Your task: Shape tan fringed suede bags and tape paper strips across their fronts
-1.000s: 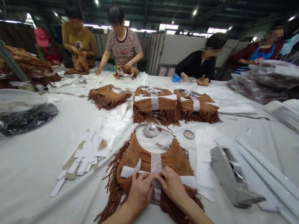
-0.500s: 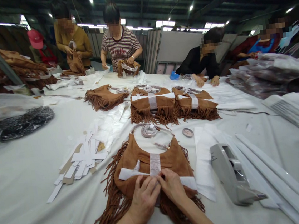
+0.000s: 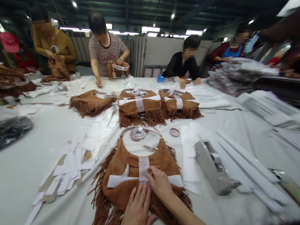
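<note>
A brown suede fringed handbag lies flat on the table before me, its handle pointing away. A strip of white paper crosses its front, and a translucent plastic band runs down its middle over the paper. My left hand is spread flat on the lower front, fingertips at the band's lower part. On the band's right edge, my right hand has thumb and fingers pinched together. A wrapped strap coil lies inside the handle loop.
A grey tape dispenser and long white strips lie to the right. Loose paper strips are heaped at left. Beyond are more fringed bags. Several co-workers, including one in a striped shirt, stand across the table.
My left hand has gone from bent fingers to lying flat on the bag. My right hand has moved up along the plastic band. The view has turned slightly right.
</note>
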Demonstrator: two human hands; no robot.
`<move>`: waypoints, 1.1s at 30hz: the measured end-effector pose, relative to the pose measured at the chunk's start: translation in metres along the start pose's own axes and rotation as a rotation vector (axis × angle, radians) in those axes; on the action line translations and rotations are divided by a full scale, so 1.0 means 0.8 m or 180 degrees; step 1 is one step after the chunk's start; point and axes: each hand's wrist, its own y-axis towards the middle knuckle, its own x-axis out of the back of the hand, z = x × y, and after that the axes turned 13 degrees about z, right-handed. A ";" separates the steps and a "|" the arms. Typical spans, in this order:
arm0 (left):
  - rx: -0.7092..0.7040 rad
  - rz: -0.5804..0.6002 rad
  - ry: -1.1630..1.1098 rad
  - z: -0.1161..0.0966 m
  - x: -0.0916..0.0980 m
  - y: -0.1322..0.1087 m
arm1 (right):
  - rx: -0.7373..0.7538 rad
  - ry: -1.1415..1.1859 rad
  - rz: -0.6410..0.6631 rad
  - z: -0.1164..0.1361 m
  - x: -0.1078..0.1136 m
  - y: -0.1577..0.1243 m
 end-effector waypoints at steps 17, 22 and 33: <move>-0.0273 -0.0823 -0.0096 0.004 -0.035 0.001 | -0.2223 0.0672 -0.1116 -0.173 0.280 -0.124; -0.0307 -0.1073 -0.0111 0.003 -0.028 0.007 | -0.2218 0.0864 -0.0942 -0.179 0.272 -0.110; -0.0326 -0.1044 -0.0070 0.003 -0.023 0.008 | -0.2024 0.1120 -0.1473 -0.166 0.285 -0.152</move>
